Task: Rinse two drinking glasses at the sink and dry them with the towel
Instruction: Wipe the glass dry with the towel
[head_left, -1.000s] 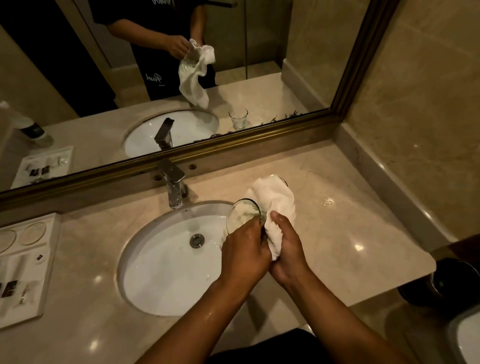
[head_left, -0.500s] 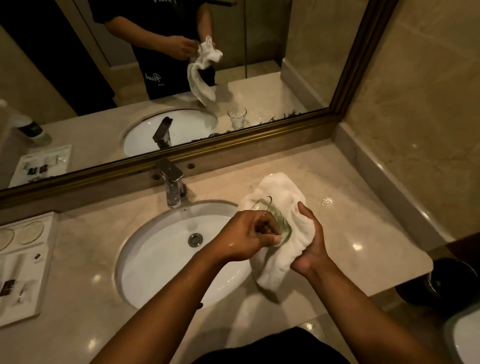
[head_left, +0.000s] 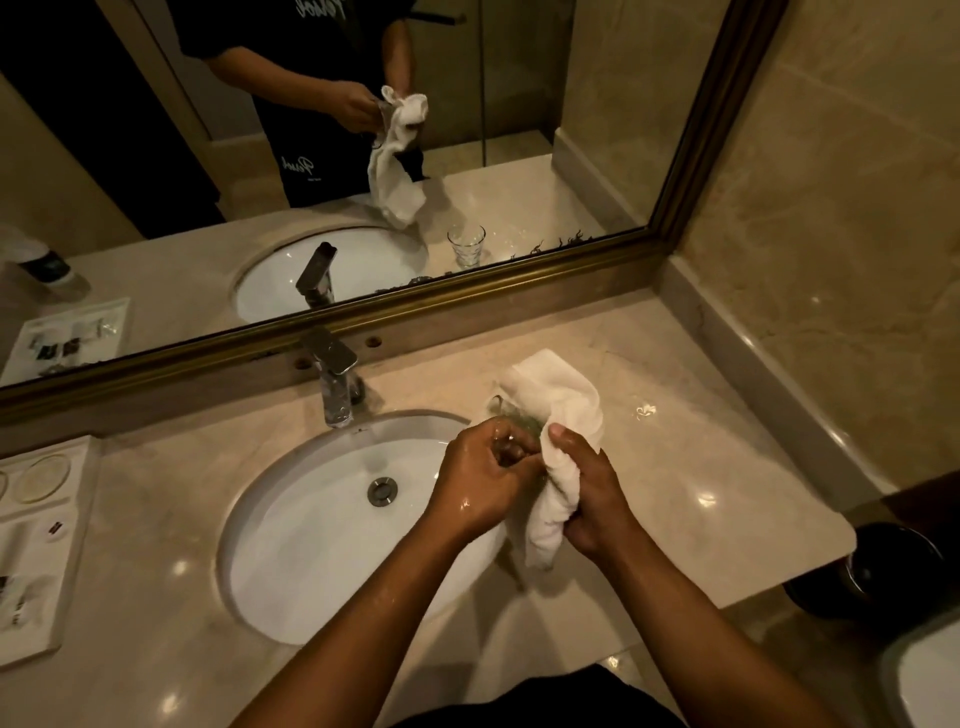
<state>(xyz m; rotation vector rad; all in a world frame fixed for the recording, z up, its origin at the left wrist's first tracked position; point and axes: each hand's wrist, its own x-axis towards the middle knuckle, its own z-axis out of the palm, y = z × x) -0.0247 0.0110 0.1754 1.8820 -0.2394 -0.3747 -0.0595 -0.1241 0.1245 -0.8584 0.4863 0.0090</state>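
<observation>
Single head view looks steeply down, seemingly close, at sink (head_left: 291, 545).

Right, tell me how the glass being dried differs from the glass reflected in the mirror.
The held glass is tilted and half wrapped in the towel, gripped by the left hand; the reflected glass stands upright on the countertop, touched by nothing. The held glass is mostly hidden; the reflected glass shows whole. Both are clear.
</observation>
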